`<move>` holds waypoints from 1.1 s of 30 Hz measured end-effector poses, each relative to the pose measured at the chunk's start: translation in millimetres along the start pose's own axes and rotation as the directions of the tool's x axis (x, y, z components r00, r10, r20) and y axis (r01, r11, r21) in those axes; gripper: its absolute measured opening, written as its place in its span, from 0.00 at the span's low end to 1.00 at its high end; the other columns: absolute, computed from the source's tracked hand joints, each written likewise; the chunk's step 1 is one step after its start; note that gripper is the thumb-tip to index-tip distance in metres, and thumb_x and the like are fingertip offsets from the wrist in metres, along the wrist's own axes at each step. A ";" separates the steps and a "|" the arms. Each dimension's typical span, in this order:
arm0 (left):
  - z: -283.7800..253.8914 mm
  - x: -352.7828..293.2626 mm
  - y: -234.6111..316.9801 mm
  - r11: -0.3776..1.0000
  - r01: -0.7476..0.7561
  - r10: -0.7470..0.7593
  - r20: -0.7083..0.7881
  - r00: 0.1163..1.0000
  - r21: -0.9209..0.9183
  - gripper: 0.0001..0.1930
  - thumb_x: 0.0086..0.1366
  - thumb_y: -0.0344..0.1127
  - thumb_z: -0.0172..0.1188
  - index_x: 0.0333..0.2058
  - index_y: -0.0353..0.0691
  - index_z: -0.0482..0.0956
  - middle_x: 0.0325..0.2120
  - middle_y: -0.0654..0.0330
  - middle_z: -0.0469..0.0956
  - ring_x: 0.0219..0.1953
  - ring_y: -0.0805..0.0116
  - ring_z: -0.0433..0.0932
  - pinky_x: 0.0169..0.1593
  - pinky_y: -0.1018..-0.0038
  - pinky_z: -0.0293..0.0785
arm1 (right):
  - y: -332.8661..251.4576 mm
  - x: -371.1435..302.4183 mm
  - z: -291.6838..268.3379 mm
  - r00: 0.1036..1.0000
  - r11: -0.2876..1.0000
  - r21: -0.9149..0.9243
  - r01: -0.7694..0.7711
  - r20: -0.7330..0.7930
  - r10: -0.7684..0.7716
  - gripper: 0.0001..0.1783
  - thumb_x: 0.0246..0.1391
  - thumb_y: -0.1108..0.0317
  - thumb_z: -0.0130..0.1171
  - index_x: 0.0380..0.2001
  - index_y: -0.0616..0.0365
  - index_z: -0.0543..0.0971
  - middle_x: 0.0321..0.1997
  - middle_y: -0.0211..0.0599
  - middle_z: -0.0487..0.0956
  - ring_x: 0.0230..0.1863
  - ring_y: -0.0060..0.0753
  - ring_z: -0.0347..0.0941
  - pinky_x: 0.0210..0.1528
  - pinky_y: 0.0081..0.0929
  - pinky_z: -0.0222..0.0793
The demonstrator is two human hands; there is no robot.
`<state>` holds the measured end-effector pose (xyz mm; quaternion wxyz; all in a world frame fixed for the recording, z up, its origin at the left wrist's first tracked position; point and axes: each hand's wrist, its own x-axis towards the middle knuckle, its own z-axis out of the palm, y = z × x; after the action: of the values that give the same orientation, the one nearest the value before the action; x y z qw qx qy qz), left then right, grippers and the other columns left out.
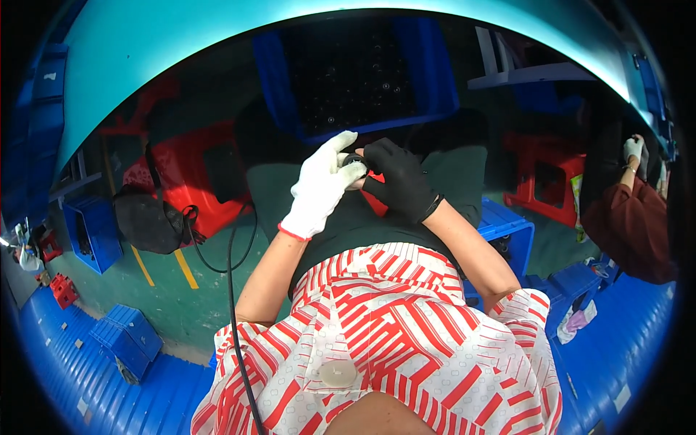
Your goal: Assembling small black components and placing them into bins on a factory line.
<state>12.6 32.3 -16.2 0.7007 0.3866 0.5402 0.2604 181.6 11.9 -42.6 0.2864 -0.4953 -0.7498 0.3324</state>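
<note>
My left hand (322,186), in a white knit glove, and my right hand (399,177), in a black glove, meet above my lap. Between their fingertips sits a small dark round part (353,160), pinched from both sides; most of it is hidden by the fingers. A red piece (376,203) shows just below the black glove; I cannot tell whether either hand holds it. Both forearms are bare and rise from a red-and-white patterned shirt (391,341).
A blue tray (362,72) with a dark gridded insert lies ahead beyond my knees. Red plastic stools (196,181) (544,177) stand left and right. Blue crates (127,337) sit on the green floor. A black cable (232,290) hangs at left. Another person's sleeve (631,225) is at right.
</note>
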 end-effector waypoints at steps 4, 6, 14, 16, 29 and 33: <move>2.5 -4.4 5.0 0.999 -0.036 0.035 0.016 0.999 0.032 0.29 0.59 0.24 0.57 0.59 0.29 0.61 0.39 0.51 0.77 0.37 0.69 0.78 0.43 0.77 0.76 | -3.5 4.3 -5.4 0.994 0.992 0.106 -0.064 0.097 0.054 0.24 0.44 0.63 0.68 0.45 0.55 0.74 0.42 0.41 0.74 0.44 0.45 0.72 0.43 0.35 0.70; 8.7 -7.6 3.9 0.999 -0.041 0.041 -0.021 0.999 0.001 0.29 0.59 0.24 0.57 0.59 0.29 0.61 0.39 0.52 0.77 0.36 0.70 0.78 0.43 0.77 0.76 | 3.9 3.5 -3.2 0.996 0.996 0.083 -0.022 0.093 0.014 0.24 0.44 0.62 0.67 0.45 0.54 0.74 0.42 0.41 0.75 0.43 0.45 0.72 0.43 0.34 0.70; -0.7 -2.7 3.8 0.999 -0.010 0.010 0.001 1.000 0.032 0.29 0.59 0.24 0.57 0.59 0.26 0.60 0.34 0.52 0.78 0.34 0.72 0.77 0.41 0.80 0.76 | 0.4 4.3 2.6 0.999 1.000 -0.013 -0.011 0.038 0.011 0.24 0.43 0.62 0.68 0.45 0.55 0.76 0.42 0.42 0.76 0.40 0.44 0.74 0.41 0.32 0.72; -4.2 -2.0 1.3 0.989 -0.004 0.009 0.038 0.999 -0.151 0.29 0.59 0.25 0.57 0.58 0.26 0.60 0.35 0.51 0.77 0.35 0.70 0.78 0.41 0.79 0.76 | 2.4 5.1 1.2 0.992 0.966 0.231 -0.119 0.070 0.105 0.25 0.44 0.63 0.68 0.46 0.56 0.75 0.42 0.42 0.76 0.41 0.42 0.75 0.42 0.31 0.72; -3.7 -7.7 0.7 0.953 -0.241 0.259 -0.078 0.963 0.185 0.30 0.55 0.24 0.60 0.57 0.27 0.63 0.43 0.48 0.75 0.43 0.64 0.78 0.47 0.76 0.76 | 7.3 11.8 -13.6 0.977 0.930 0.329 -0.162 0.183 0.105 0.23 0.51 0.67 0.63 0.50 0.60 0.73 0.44 0.42 0.76 0.44 0.33 0.75 0.45 0.26 0.71; -0.5 -12.8 -2.2 0.975 -0.183 0.173 -0.083 0.981 -0.127 0.29 0.56 0.21 0.60 0.58 0.29 0.62 0.42 0.48 0.76 0.41 0.68 0.79 0.45 0.77 0.76 | 4.1 11.4 -10.9 0.896 0.738 0.509 -0.443 0.286 0.340 0.18 0.55 0.66 0.59 0.47 0.62 0.74 0.38 0.37 0.78 0.37 0.24 0.75 0.43 0.22 0.71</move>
<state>8.4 21.2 -11.0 0.6793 0.3758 0.5093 0.3715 188.2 26.1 -38.0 0.2759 -0.5045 -0.5189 0.6325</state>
